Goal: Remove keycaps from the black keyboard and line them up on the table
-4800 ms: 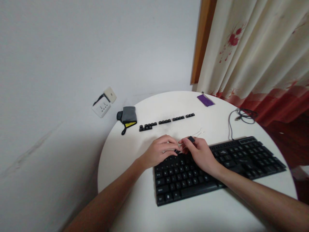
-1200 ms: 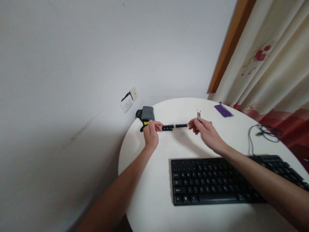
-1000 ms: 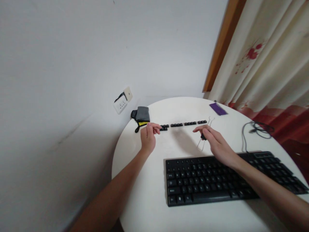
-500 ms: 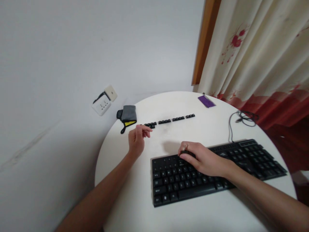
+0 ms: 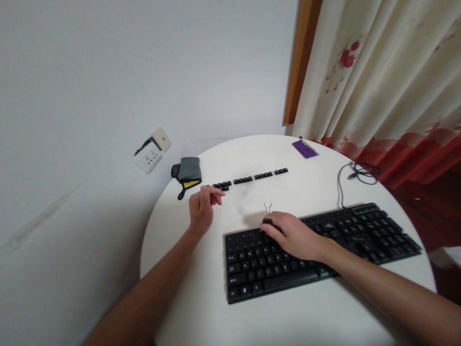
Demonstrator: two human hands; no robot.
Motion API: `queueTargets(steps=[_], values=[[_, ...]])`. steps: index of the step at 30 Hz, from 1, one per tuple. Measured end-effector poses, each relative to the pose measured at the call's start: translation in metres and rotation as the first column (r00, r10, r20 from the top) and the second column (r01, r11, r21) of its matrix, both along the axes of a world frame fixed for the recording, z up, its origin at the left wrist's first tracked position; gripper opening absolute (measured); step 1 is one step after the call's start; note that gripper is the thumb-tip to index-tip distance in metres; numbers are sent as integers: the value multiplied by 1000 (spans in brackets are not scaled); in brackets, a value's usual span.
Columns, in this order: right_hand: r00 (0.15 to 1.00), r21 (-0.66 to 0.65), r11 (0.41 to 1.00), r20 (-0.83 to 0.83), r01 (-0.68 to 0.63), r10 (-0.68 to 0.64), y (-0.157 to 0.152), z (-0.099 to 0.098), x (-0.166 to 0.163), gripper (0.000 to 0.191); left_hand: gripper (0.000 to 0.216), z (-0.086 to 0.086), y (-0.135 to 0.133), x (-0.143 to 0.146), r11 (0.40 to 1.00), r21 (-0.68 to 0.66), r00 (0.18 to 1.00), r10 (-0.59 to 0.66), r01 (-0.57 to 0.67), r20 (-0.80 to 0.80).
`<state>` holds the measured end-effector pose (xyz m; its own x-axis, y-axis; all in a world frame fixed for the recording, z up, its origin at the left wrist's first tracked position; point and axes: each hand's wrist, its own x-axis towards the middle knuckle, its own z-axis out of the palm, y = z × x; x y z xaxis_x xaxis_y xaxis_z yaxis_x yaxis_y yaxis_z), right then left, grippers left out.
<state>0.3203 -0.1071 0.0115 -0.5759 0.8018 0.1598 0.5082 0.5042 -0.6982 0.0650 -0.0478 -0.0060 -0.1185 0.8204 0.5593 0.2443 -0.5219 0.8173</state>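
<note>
Atop the keyboard (image 5: 360,230), the right hand (image 5: 292,236) pinches a light wire puller (image 5: 267,209) by its handle. The left hand (image 5: 201,211) curls loosely, apparently empty.

The keyboard (image 5: 360,235) lies near-right on the table (image 5: 309,190), a row of keycaps (image 5: 248,179) behind it — a pouch (image 5: 189,170) at the row's left end. The right hand (image 5: 293,235), with a wire puller (image 5: 267,208), sits on the keyboard's far-left corner; the left hand (image 5: 202,209), before the row's left end.

The keys of the black keyboard (image 5: 317,252) carry small white marks, but they are too small and blurred, so no text can be read.
</note>
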Motion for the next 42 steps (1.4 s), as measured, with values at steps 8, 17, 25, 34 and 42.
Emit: queueTargets(steps=[8, 17, 25, 34, 42], values=[[984, -152, 977, -81, 147, -161, 4, -11, -4, 39, 63, -1, 0, 1, 1000, -22, 1000, -6, 6, -8], [809, -241, 928, -458, 286, -368, 9, -6, -3, 38, 38, 10, -11, 11, 996, 15, 951, -77, 86, -298], [763, -188, 942, -553, 278, -335, -3, -5, -11, 30, 34, 21, -32, 41, 889, -30, 744, -401, 458, -534], [812, -155, 961, -513, 230, -277, -5, -1, -13, 31, 17, 18, -32, 42, 902, 7, 761, -361, 433, -539], [800, -249, 947, -517, 201, -306, -2, -9, -14, 36, 15, 14, -29, 42, 909, 71, 749, -290, 410, -596]])
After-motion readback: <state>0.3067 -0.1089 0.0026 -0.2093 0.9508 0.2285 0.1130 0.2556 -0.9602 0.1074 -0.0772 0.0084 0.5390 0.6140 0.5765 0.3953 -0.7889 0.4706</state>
